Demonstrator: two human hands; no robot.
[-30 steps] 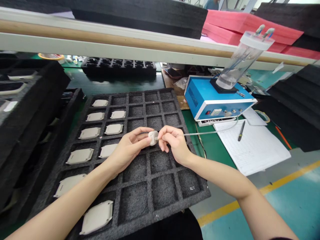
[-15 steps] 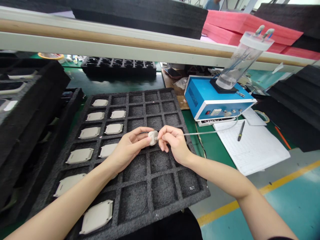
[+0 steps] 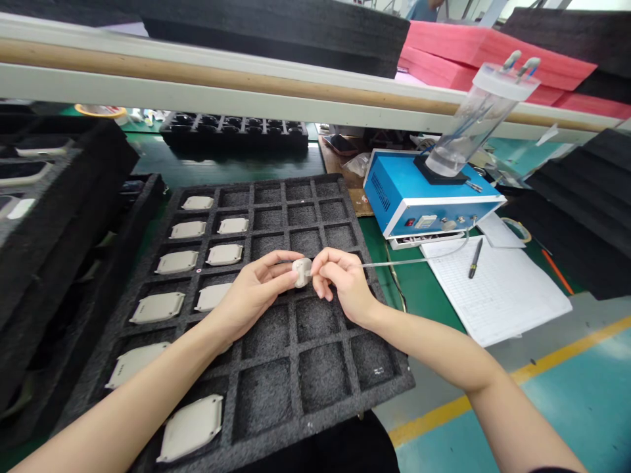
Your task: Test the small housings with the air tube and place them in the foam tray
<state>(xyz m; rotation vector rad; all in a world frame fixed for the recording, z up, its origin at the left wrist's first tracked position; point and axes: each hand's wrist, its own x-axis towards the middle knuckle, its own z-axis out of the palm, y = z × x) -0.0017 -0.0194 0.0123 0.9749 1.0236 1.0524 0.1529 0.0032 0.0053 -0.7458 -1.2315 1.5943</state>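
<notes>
Between thumb and fingers, my left hand point(image 3: 259, 286) grips a small beige plastic housing point(image 3: 302, 272) above the foam tray. My right hand point(image 3: 342, 279) pinches the end of a clear thin tube point(image 3: 394, 263) against the right side of that housing; the exact contact is partly hidden by fingers. The tube runs right to a blue tester box point(image 3: 424, 187) with a clear cylinder point(image 3: 458, 125) on top. Below my hands lies a black foam tray point(image 3: 294, 328) with square pockets. Several beige housings point(image 3: 158, 307) sit in its left columns; my left forearm covers part of them.
Stacked foam trays point(image 3: 73, 217) stand at the left. A filled black tray point(image 3: 234, 131) lies at the back under the shelf point(image 3: 246, 95). Right of the tray are paper sheets point(image 3: 497, 295) with a pen point(image 3: 476, 258). Pink foam point(image 3: 493, 52) rests on the shelf.
</notes>
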